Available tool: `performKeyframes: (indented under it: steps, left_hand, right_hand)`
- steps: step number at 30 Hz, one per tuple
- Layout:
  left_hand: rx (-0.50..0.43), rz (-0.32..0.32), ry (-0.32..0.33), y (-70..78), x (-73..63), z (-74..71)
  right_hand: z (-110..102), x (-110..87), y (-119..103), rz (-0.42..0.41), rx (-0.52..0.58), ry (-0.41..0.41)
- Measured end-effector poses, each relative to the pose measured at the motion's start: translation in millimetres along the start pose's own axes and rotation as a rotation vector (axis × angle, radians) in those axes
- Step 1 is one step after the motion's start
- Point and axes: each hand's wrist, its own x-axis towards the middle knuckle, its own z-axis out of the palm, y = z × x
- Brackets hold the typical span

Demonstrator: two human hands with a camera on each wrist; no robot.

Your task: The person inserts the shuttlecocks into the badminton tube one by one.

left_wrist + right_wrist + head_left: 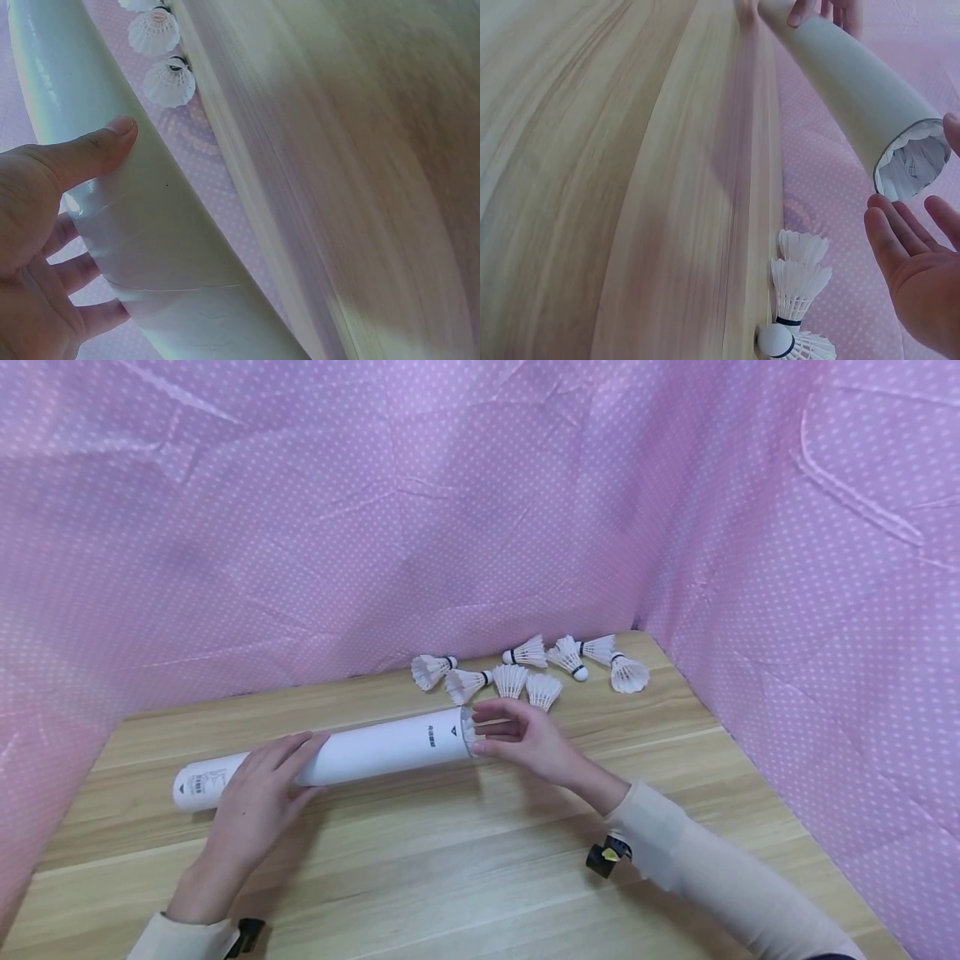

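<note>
A long white shuttlecock tube point(382, 750) lies slanted across the middle of the head view, small dark print near both ends. My left hand point(255, 797) grips it near its left end, with the thumb on one side and the fingers on the other. At the tube's right end is the mouth, where the white feathers of a shuttlecock point(911, 166) show inside. Beside that mouth, my right hand point(536, 745) has its fingers spread and loosely bent, holding nothing. In the right wrist view its fingertips point(881, 202) come close to the rim; contact is unclear.
Several loose white shuttlecocks point(528, 652) lie along the back of the wooden table point(450, 868), some beyond my right hand. Pink dotted cloth point(360, 527) hangs behind the table and along its right side.
</note>
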Motion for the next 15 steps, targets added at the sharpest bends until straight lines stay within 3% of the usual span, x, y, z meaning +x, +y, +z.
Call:
performKeyframes:
  steps: [15]
  left_hand:
    - [0.000, -0.020, 0.007, 0.7, 0.6, -0.4]
  right_hand:
    - [6.5, 1.1, 0.0, 0.005, 0.026, 0.002]
